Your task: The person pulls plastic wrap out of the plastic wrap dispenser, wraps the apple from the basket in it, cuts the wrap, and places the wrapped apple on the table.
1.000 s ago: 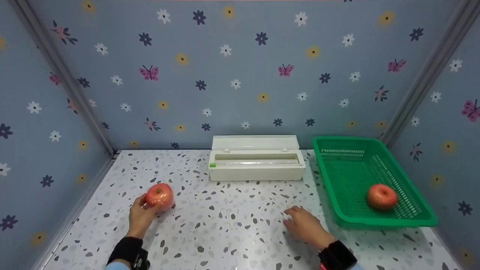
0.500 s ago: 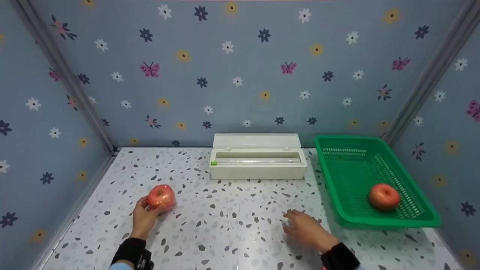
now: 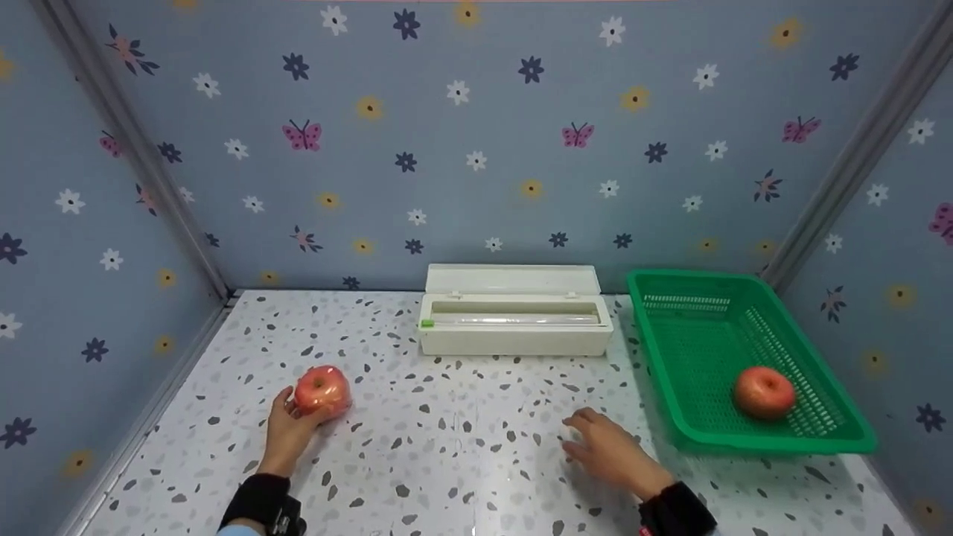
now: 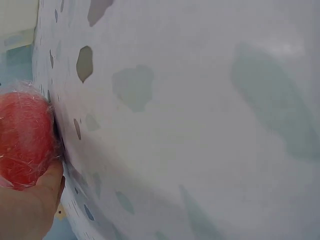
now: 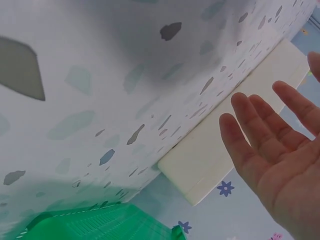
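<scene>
At the left of the table, an apple [image 3: 322, 391] in clear plastic film stands on the surface with its stem end up. My left hand [image 3: 292, 432] holds it from the near left side, thumb and fingers around it. Crinkled film shows over the red apple [image 4: 24, 137] in the left wrist view, where the hand [image 4: 35, 202] is partly cut off. To the right, my right hand [image 3: 612, 452] hovers or rests just by the table, holding nothing. Its fingers look loosely spread in the right wrist view, the palm [image 5: 295, 185] showing.
A white cling film box [image 3: 515, 341] with its lid up and a roll [image 3: 514, 319] inside stands at the back middle. At the right is a green plastic basket [image 3: 659, 372] holding another apple [image 3: 765, 392]. Flower-patterned walls [image 3: 476, 134] enclose the speckled table [image 3: 417, 476].
The whole head view has shifted slightly. Both hands and the apple stay in nearly the same places on the table.
</scene>
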{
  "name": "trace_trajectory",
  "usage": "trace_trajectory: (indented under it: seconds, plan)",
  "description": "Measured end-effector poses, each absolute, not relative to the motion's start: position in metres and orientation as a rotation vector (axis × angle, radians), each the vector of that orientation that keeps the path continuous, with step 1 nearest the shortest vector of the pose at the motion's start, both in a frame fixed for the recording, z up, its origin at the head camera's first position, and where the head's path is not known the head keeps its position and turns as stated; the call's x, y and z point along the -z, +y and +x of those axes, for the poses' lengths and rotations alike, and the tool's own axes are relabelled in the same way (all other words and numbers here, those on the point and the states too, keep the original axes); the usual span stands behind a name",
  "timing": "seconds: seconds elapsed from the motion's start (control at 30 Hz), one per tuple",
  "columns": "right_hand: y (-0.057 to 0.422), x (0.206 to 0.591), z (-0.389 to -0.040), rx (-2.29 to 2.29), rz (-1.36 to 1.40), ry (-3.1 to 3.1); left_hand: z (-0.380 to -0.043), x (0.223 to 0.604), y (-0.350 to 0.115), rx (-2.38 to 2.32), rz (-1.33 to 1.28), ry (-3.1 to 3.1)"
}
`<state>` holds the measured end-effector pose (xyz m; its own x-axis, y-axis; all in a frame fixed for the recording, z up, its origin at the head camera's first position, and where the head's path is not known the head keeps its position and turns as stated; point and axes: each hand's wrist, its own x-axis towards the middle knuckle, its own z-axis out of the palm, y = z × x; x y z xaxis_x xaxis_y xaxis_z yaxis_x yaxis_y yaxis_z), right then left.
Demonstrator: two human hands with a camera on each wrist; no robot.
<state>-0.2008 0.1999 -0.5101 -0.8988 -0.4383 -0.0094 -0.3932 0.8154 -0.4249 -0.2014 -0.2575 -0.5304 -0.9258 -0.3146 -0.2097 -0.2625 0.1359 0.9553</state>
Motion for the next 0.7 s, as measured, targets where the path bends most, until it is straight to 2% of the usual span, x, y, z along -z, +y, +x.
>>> trace_trajectory:
  seconds: [0.27,0.43,0.7]
  plan:
    - [0.201,0.51,-0.201,0.621,-0.672,2.893,-0.201,0.528,-0.254,1.862,0.596,-2.419]
    - [0.202,0.511,-0.201,0.624,-0.718,2.9,-0.198,0.515,-0.246,1.627,0.608,-2.464]
    - [0.204,0.508,-0.201,0.648,-0.709,2.93,-0.202,0.48,-0.206,1.262,0.315,-2.404]
